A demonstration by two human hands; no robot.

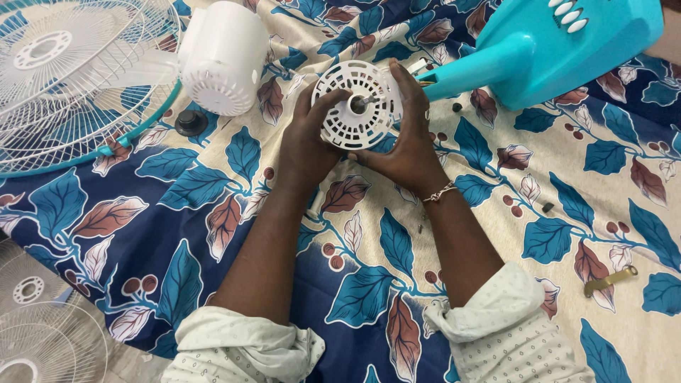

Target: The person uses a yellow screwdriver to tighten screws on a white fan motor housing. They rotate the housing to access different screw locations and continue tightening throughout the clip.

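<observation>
**A:** So you've got that round white slotted plastic motor cover point(357, 105) cupped in both hands, up at about 12 o'clock over the blue leaf-print cloth point(213, 234). Your left hand point(306, 138) is curled tight on its 9 o'clock rim, thumb hooked over the face. Your right hand point(410, 142) wraps the 3 o'clock edge, fingers closed on it.

**B:** Yep. I'd say keep it square and don't squeeze the thin ribs; watch the metal shaft point(369, 101) poking out of the hub.

**A:** Cover sits between your palms. The white motor housing point(223, 60) lies at 10 o'clock, turquoise fan base point(539, 50) at 2.
</observation>
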